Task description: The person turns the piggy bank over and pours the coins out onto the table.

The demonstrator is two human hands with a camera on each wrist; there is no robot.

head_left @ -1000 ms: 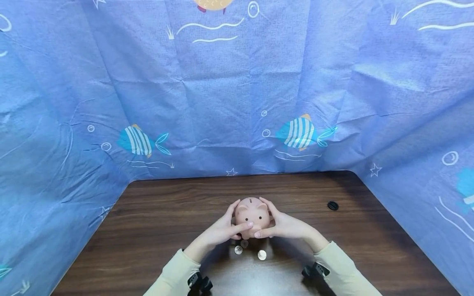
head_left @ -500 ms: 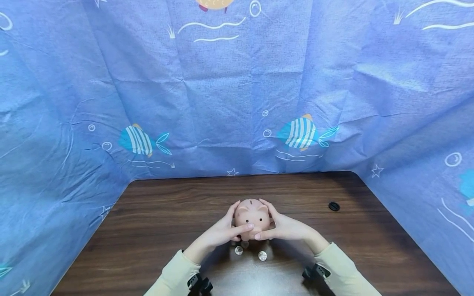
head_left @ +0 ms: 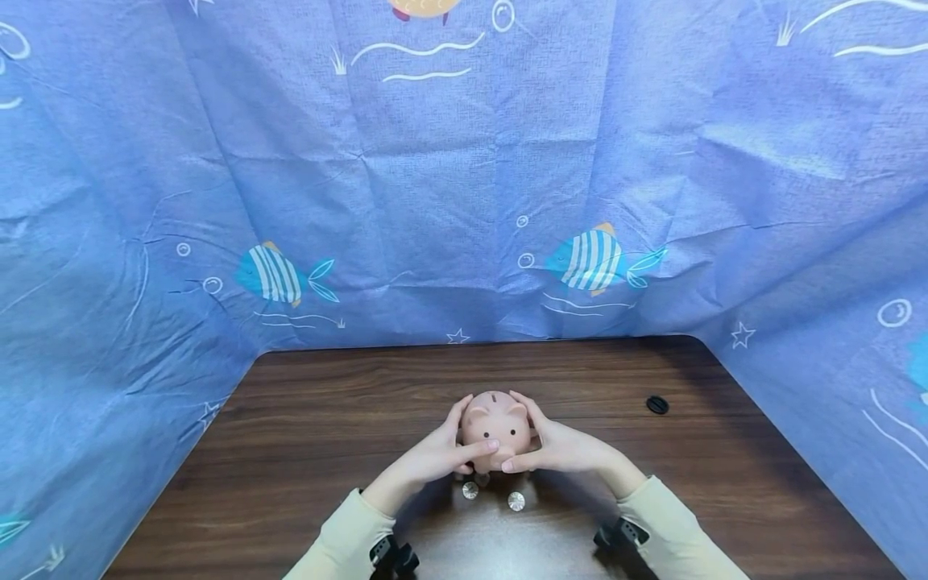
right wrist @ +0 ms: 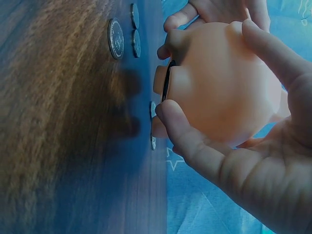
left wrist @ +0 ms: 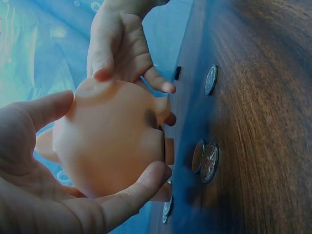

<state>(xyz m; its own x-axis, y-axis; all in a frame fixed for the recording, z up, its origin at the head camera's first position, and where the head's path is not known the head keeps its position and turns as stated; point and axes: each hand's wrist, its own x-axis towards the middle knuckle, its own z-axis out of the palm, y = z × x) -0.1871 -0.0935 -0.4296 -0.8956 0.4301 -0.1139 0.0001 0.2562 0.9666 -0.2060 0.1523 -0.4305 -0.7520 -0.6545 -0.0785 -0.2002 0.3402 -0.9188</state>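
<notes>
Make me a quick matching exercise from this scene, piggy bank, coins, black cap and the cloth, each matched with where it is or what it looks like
Things:
1. piggy bank
2. coins
3. black cap
4. cloth

Descriptions:
A. blue, printed with striped fish
B. lying on the table just under the hands
C. held between the left hand and the right hand
D. alone on the table, off to the right

Pairs: 1-C, 2-B, 3-D, 4-A

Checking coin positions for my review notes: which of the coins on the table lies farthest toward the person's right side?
The lone coin under the right hand; it lies apart, while the other coins cluster leftward beneath the piggy bank.
</notes>
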